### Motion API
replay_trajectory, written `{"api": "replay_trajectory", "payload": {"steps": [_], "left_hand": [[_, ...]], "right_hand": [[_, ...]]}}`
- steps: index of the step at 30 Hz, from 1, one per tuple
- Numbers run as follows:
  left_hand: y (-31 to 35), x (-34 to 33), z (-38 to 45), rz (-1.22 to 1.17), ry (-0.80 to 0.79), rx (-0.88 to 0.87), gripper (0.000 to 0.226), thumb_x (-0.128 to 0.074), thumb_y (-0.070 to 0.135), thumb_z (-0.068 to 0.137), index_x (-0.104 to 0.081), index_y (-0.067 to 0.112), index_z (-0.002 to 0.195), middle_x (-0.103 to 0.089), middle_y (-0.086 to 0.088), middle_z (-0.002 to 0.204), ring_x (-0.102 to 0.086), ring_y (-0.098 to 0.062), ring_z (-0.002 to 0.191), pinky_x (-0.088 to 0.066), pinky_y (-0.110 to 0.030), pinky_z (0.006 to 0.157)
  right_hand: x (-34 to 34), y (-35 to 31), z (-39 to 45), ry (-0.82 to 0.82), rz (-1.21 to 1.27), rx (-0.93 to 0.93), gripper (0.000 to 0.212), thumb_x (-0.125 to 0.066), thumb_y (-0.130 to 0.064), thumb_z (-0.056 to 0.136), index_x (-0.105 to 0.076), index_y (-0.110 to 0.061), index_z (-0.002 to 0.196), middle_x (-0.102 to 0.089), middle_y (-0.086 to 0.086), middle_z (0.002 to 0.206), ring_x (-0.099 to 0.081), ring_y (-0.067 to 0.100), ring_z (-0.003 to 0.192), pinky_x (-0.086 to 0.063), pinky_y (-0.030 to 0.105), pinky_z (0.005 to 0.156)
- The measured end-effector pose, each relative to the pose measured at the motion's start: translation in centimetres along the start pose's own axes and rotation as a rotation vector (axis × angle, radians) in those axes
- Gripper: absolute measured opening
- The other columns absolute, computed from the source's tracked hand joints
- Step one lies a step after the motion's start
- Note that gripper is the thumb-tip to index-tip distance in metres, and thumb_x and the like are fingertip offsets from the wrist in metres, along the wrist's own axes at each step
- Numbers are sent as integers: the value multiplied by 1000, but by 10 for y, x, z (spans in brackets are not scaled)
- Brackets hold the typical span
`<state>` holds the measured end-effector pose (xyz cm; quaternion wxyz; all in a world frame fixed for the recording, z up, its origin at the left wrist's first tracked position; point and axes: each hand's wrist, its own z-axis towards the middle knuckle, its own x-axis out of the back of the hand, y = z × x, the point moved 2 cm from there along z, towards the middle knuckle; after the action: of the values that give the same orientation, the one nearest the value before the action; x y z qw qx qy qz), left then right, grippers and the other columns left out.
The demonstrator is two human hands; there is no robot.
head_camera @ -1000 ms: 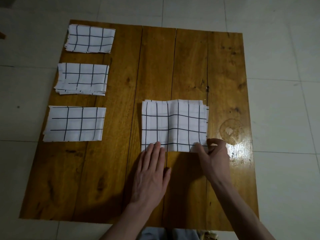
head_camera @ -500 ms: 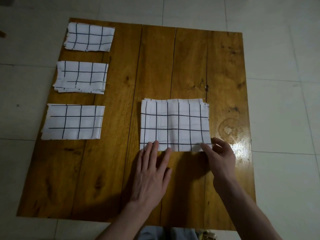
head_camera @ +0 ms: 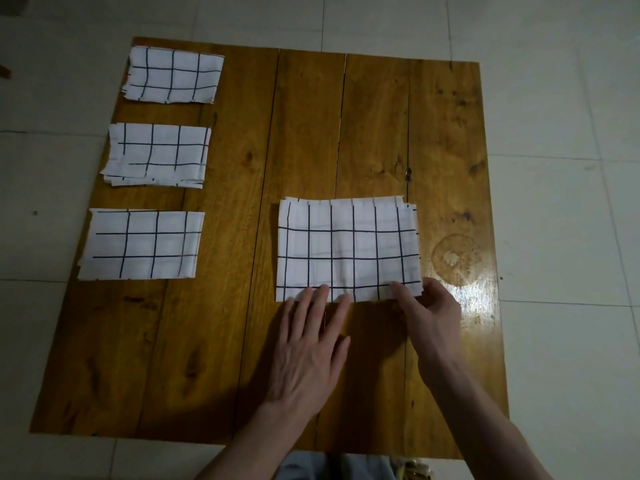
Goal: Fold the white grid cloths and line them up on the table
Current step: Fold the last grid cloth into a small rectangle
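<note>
You see a wooden plank worktop (head_camera: 311, 133) on a pale tiled floor (head_camera: 554, 168) (glare near its right edge).

A wooden plank surface (head_camera: 242, 237) on a tiled floor (head_camera: 554, 98) carries four grid cloths: three folded ones (head_camera: 172, 75) (head_camera: 157, 154) (head_camera: 142, 244) down the left edge, a larger one (head_camera: 348, 249) centre, beside what may be a pale ring stain (head_camera: 456, 257).
</note>
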<state>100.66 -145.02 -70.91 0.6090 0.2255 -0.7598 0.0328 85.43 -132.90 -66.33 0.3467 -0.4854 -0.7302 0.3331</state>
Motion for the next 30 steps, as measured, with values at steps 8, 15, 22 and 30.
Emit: {"api": "replay_trajectory", "payload": {"steps": [8,15,22,30], "left_hand": [[23,4,11,-24,-16,-108,61,-20,58,107,-34,29,159,-30,-14,166,-27,-30,154,-32,-55,121],[13,11,6,-115,58,-19,59,-31,52,107,-41,20,155,-33,-6,165,-27,-23,154,-33,-47,122],[-21,8,-6,-200,121,152,58,-33,48,106,-38,17,154,-40,-8,159,-40,-25,146,-46,-45,111],[-28,10,-8,-440,172,224,79,-60,32,91,-22,22,159,-45,-11,156,-42,-27,145,-48,-46,111]], "right_hand": [[15,-8,-20,118,-314,359,11,-72,-25,96,-65,-21,104,-72,-10,89,-70,7,79,-61,28,64],[0,-8,-32,46,-417,617,11,-72,-13,95,-66,-15,105,-65,-5,89,-64,10,79,-53,23,64],[-42,-3,-25,-63,-644,849,23,-70,-17,97,-68,-8,119,-64,-1,100,-62,9,78,-55,22,65],[-89,10,-16,-215,-793,900,23,-60,-33,102,-65,-16,118,-61,-5,102,-56,7,80,-52,26,60]]}}
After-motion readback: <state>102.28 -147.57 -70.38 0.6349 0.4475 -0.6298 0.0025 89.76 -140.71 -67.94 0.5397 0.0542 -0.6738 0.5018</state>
